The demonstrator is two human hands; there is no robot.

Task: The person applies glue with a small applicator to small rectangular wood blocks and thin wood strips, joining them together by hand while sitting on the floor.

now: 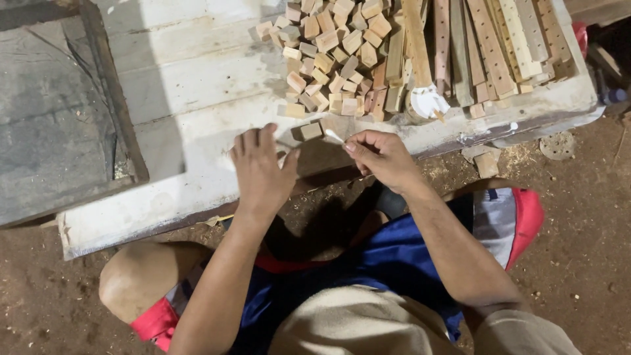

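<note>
Two bare hands work at the near edge of a low, whitewashed plank surface (190, 85), its paint worn and smeared, standing on bare reddish-brown dirt floor (585, 217) strewn with wood chips. At nine o'clock on the surface sits a dark, weathered wooden frame (112, 92) around a grey board.

Up at twelve o'clock, a heap of small pale wooden blocks (335, 52) spills toward the hands. Just beside it, at one o'clock, long pale wooden slats drilled with rows of holes (493, 46) lie side by side, reaching to the far edge. A glue-smeared white container (428, 102) rests at the foot of the slats, a stick poking from it.

Centre stage: the left hand (261, 169) lies knuckles up, fingers curled down over the surface edge, pressing on something I cannot make out beneath it. One small wooden block (309, 130) sits between the two hands, just off the left fingertips. The right hand (380, 156) is pinched shut on a thin white-tipped stick (334, 136), its tip just beside that block.

Nothing blocks the way between hands and heap. Below, at six o'clock, bent knees in blue shorts trimmed in red (394, 256) tuck under the surface edge.
</note>
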